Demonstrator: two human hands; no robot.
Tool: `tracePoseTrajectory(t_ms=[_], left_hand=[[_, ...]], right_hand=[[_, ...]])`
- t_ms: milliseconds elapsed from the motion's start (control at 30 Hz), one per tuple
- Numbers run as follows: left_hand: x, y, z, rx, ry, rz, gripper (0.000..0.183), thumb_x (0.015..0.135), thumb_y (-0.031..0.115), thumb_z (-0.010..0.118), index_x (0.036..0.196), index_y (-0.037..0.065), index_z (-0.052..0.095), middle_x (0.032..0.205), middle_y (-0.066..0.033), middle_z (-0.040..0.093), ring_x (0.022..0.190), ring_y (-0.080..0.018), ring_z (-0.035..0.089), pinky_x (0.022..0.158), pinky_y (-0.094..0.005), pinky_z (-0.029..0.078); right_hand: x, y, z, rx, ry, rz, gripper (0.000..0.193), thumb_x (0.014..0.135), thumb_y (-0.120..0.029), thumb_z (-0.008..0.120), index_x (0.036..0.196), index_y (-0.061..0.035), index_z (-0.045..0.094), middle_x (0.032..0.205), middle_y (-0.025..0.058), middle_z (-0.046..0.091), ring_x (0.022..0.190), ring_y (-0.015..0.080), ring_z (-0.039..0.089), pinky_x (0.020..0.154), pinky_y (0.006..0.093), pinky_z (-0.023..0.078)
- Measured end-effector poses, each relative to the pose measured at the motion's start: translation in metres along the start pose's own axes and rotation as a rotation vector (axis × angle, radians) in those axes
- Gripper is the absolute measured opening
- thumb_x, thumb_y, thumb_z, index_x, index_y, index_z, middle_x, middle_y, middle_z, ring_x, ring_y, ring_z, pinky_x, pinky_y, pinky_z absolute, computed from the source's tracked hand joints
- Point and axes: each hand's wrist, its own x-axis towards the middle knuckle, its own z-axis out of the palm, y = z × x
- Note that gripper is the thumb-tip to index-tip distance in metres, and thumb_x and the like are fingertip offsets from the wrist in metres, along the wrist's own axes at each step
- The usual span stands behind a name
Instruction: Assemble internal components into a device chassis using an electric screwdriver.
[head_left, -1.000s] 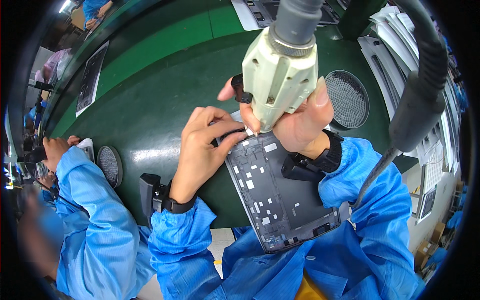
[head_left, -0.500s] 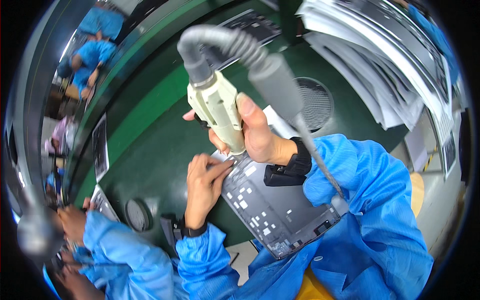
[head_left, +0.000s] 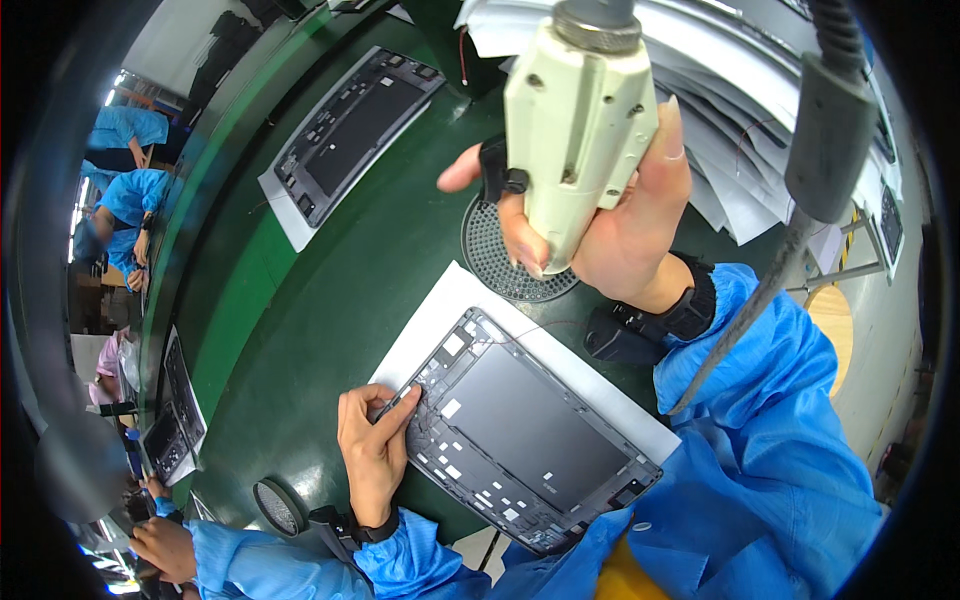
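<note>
My right hand (head_left: 640, 225) is wrapped round a cream-coloured electric screwdriver (head_left: 570, 130) with a dark trigger lever, raised above the bench. Its tip is hidden from this angle. Below lies a dark grey tablet housing (head_left: 540, 400) with small white patches and ribbon parts along one side, tilted toward my body. It partly covers a white sheet (head_left: 445, 300). My left hand (head_left: 373, 445) pinches the housing's left edge between thumb and fingers. Just beyond the housing, under the raised screwdriver, sits a round dimpled tray (head_left: 490, 255).
Another tablet housing (head_left: 350, 130) rests on a sheet farther up the green bench (head_left: 310, 330). Stacked white sheets (head_left: 720, 170) stand at the upper right. A thick grey cable (head_left: 830, 130) hangs beside my right arm. A small round dish (head_left: 278, 505) and a co-worker's sleeve (head_left: 250, 555) are at lower left.
My right hand has lifted the screwdriver off the housing's upper corner and moved it up and right. My left hand stays at the housing's edge. More of the housing and sheet now shows.
</note>
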Motion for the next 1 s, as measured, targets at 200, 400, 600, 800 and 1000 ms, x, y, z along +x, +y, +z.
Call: tracePoseTrajectory(t_ms=[200, 400, 600, 800, 1000], left_hand=[[0.003, 0.001, 0.001, 0.012, 0.032, -0.002, 0.03, 0.068, -0.006, 0.065, 0.093, 0.01, 0.071, 0.085, -0.009, 0.054, 0.076, -0.0224, 0.049, 0.063, -0.0299, 0.042], [0.001, -0.002, 0.0, 0.003, 0.02, -0.002, 0.03, 0.068, -0.004, 0.065, 0.093, 0.011, 0.071, 0.085, -0.0086, 0.054, 0.074, -0.0217, 0.049, 0.061, -0.0293, 0.041], [0.001, -0.002, 0.001, -0.006, 0.015, -0.014, 0.031, 0.067, -0.004, 0.066, 0.093, 0.011, 0.071, 0.085, -0.0083, 0.054, 0.074, -0.0215, 0.049, 0.061, -0.029, 0.041], [0.003, -0.001, -0.004, -0.076, 0.011, -0.022, 0.033, 0.066, -0.003, 0.069, 0.098, 0.004, 0.067, 0.088, -0.0096, 0.056, 0.076, -0.0232, 0.051, 0.064, -0.0303, 0.043], [-0.001, -0.027, -0.013, -0.216, 0.046, 0.015, 0.042, 0.059, 0.01, 0.078, 0.098, 0.0, 0.063, 0.089, -0.0118, 0.057, 0.082, -0.0272, 0.052, 0.07, -0.0335, 0.044]], right_hand=[[0.002, -0.016, 0.0, -0.015, 0.038, 0.102, 0.084, 0.081, -0.074, 0.021, 0.12, -0.0026, 0.043, 0.085, 0.0222, 0.058, 0.042, 0.0129, 0.047, 0.038, 0.0252, 0.039], [-0.001, -0.009, -0.001, 0.063, 0.061, 0.153, 0.079, 0.084, -0.07, 0.023, 0.117, -0.0012, 0.044, 0.085, 0.0195, 0.059, 0.044, 0.0121, 0.047, 0.04, 0.0247, 0.039], [-0.001, 0.0, 0.0, 0.158, 0.102, 0.113, 0.074, 0.084, -0.065, 0.03, 0.115, -0.0002, 0.047, 0.074, 0.0142, 0.055, 0.043, 0.012, 0.046, 0.046, 0.027, 0.04], [-0.004, 0.012, -0.013, 0.06, 0.1, 0.063, 0.104, 0.072, -0.084, 0.01, 0.114, 0.0041, 0.046, 0.065, 0.0239, 0.055, 0.039, 0.0169, 0.048, 0.036, 0.0275, 0.041], [-0.003, 0.003, 0.004, -0.138, 0.111, 0.202, 0.117, 0.068, -0.087, 0.011, 0.111, 0.017, 0.043, 0.051, 0.0047, 0.044, 0.044, 0.0137, 0.038, 0.047, 0.0268, 0.034]])
